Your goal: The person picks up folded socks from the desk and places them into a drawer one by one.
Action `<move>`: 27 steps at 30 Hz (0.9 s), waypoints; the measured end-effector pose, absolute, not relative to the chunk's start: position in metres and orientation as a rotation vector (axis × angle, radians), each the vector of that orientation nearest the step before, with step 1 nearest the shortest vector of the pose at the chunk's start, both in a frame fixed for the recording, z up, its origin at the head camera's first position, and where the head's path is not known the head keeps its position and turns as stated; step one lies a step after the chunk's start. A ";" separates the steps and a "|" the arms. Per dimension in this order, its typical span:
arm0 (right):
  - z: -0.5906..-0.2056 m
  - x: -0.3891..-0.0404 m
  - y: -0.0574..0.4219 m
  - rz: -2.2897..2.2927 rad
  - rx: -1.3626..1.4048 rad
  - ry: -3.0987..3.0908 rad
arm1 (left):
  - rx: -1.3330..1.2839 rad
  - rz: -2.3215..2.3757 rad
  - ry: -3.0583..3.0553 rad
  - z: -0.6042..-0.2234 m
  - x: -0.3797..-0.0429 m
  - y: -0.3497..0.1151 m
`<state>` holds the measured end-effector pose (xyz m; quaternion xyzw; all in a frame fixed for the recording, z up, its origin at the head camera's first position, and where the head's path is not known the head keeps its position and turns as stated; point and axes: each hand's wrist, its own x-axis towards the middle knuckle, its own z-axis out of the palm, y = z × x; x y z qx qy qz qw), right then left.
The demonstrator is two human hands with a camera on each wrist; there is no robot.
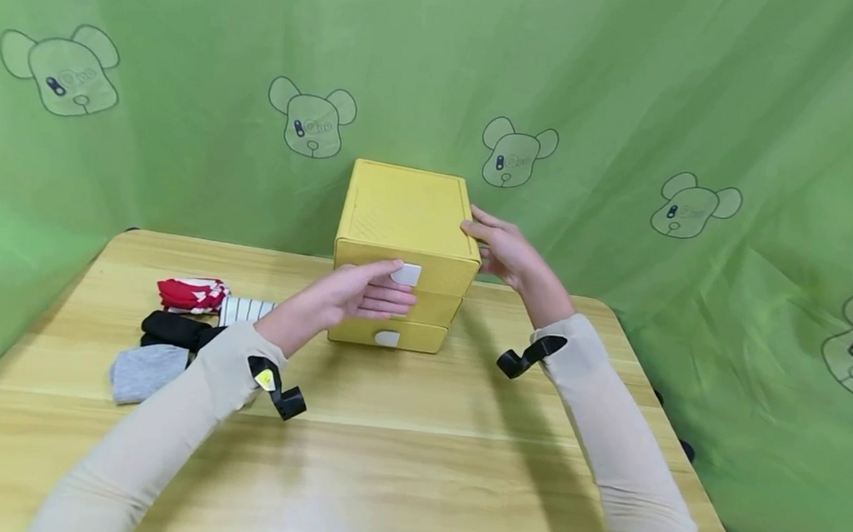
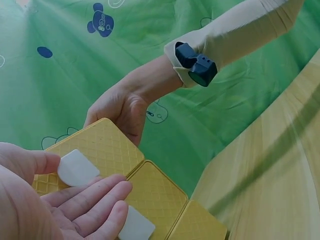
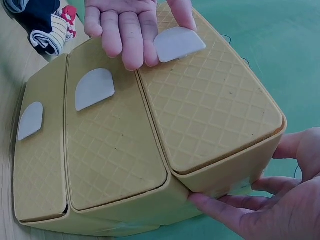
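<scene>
folded clothes [image 1: 173, 330] lie leftmost; the left hand [image 1: 349, 295], fingers nearly straight, touches the top white tab [image 1: 409, 275] of the yellow drawer unit [image 1: 408, 210], mid-table toward the back; the right hand [image 1: 508, 254], fingers loosely extended, touches its right side.

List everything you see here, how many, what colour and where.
Curtain: one, green, behind the table
Bear prints: several, dark outlines, on curtain
Table: one, wood-coloured, centre
Drawer box: one, yellow, table's far side
Handles: three, white, drawer fronts
Folded cloths: at least four, left of box: red-and-white, striped, black, grey
Wrist cameras: two, black, on wrists
Sleeves: two, cream, on arms
Hands: two, bare; left at top handle, right against box's right side
</scene>
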<state>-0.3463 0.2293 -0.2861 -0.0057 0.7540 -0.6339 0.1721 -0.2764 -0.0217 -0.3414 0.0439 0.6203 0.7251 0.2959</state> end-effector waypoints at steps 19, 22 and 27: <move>-0.285 -0.342 0.228 -1.811 0.024 2.164 | 0.148 1.888 1.686 -0.341 -0.260 -0.025; -0.285 -0.342 0.227 -1.811 0.027 2.166 | 0.160 1.871 1.723 -0.342 -0.253 -0.025; -0.286 -0.342 0.230 -1.804 0.025 2.175 | 0.185 1.861 1.760 -0.343 -0.240 -0.023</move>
